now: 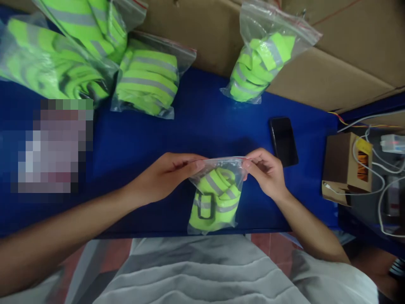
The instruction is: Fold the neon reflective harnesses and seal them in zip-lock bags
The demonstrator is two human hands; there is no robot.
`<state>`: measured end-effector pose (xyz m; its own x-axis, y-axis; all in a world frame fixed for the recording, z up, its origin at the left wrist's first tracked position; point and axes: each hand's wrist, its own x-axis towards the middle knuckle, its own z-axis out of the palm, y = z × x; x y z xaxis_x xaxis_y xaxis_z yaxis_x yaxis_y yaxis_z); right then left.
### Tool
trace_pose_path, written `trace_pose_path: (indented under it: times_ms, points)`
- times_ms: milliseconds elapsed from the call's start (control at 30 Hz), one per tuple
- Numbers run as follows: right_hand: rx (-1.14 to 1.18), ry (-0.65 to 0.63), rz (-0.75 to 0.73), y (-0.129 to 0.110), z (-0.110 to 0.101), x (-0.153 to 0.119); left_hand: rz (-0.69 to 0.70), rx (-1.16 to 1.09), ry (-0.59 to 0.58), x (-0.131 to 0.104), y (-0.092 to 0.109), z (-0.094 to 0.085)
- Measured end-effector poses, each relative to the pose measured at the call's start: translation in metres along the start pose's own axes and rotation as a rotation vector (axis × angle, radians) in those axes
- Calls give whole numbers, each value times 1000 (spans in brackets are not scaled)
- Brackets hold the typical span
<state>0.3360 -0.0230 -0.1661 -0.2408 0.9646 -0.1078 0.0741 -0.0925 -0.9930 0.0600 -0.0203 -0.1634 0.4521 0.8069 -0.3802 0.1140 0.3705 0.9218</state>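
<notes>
A clear zip bag (215,198) holds a folded neon-yellow strap with grey reflective stripes and a dark buckle. It hangs over the front edge area of the blue table. My left hand (164,177) pinches the left end of the bag's top edge between thumb and fingers. At the right end of the same edge, my right hand (265,171) pinches the plastic. The top edge is stretched straight between both hands.
Similar filled bags lie at the back left (147,80) and back right (259,63), by cardboard boxes (348,38). A black phone (284,141) rests on the blue table (202,114). A small open carton (338,162) and white cables are at the right. A blurred-out patch covers something left.
</notes>
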Motion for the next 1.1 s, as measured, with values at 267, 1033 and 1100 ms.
trace_pose_path:
  times_ms: [267,1033,1100]
  points:
    - [-56,-16,54,5,-2,-6,76,187,90,-9,4,4]
    - [-346,-205,-183,-2,-3,7,96,206,116,-3,8,9]
    - [-351,-279,-183,-3,-7,13,97,205,126,-4,8,8]
